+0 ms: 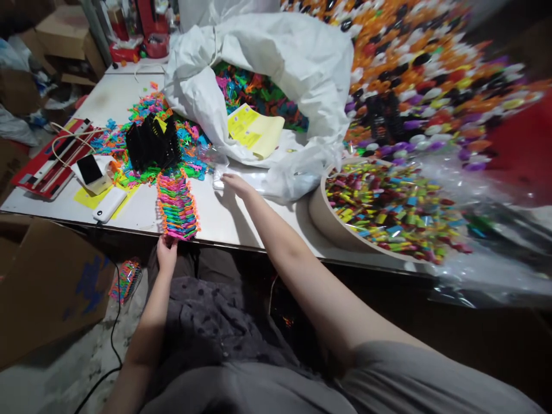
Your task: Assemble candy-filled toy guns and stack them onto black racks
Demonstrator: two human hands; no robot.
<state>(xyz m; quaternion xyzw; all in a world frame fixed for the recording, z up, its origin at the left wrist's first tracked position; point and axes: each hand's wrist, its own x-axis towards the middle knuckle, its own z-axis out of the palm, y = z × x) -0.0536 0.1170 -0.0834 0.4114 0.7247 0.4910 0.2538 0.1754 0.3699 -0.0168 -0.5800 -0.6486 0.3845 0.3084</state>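
The row of toys (177,204) is lying at the table's (215,214) front edge, probably light, loose and needing support at both ends, left hand (167,254) touching its near end, right hand (237,185) at plastic bags (268,180), whether either is gripping I cannot tell.

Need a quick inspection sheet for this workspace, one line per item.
Surface: white table, crowded.
Things in hand: row of colourful plastic pieces near the table edge; clear plastic bags.
Clutter: loose pieces around a black holder; white sack of pieces with yellow sheets; round tub, filled; phone.
Left hand: at the row's near end; grip unclear.
Right hand: fingertips at the bags; grip unclear.
Cables: black cable down to the floor; white cord over a red device.
Surroundings: cardboard box at left; colourful heap, blurred, at right.
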